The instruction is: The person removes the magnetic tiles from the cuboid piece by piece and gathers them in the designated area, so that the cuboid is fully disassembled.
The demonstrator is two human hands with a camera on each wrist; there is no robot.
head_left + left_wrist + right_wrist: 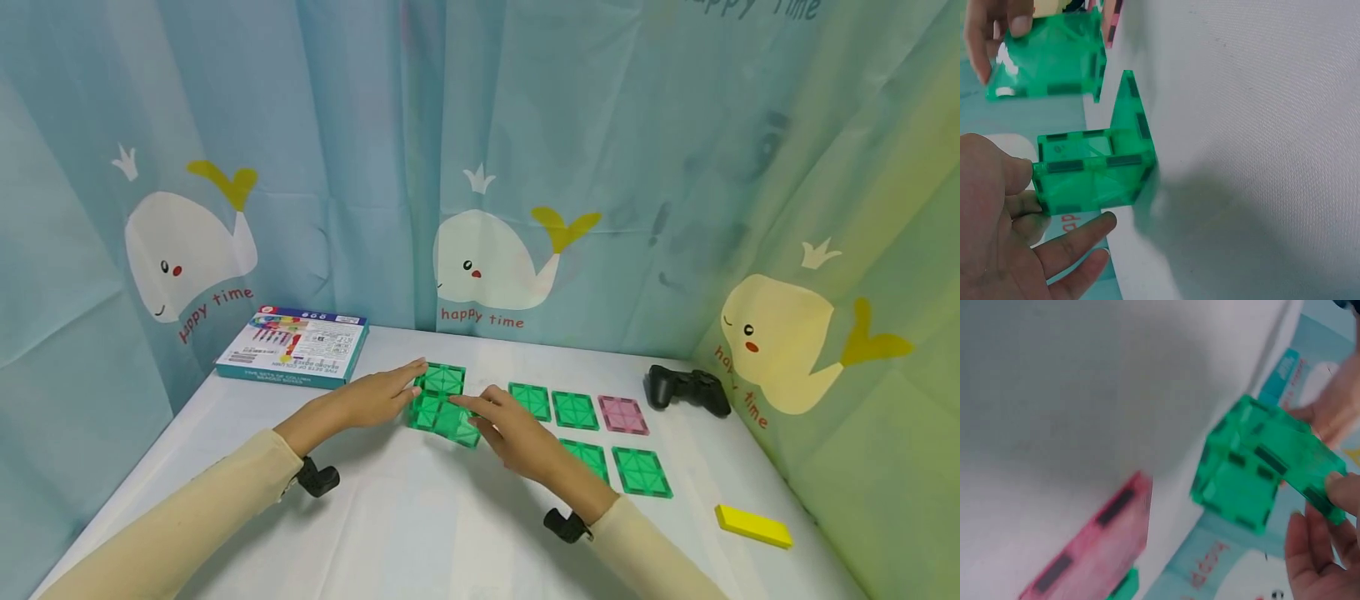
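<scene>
My left hand holds the left edge of a small structure of translucent green magnetic tiles, several joined upright on the table. In the left wrist view the thumb and fingers lie about that edge. My right hand pinches a loose green magnetic tile by its edge, thumb on one face. In the right wrist view this tile overlaps the structure; whether they touch cannot be told. Right of the structure, several green tiles and one pink tile lie flat.
A flat printed toy box lies at the back left. On the right are a black game controller and a yellow block. Blue curtains with whale prints enclose the white table.
</scene>
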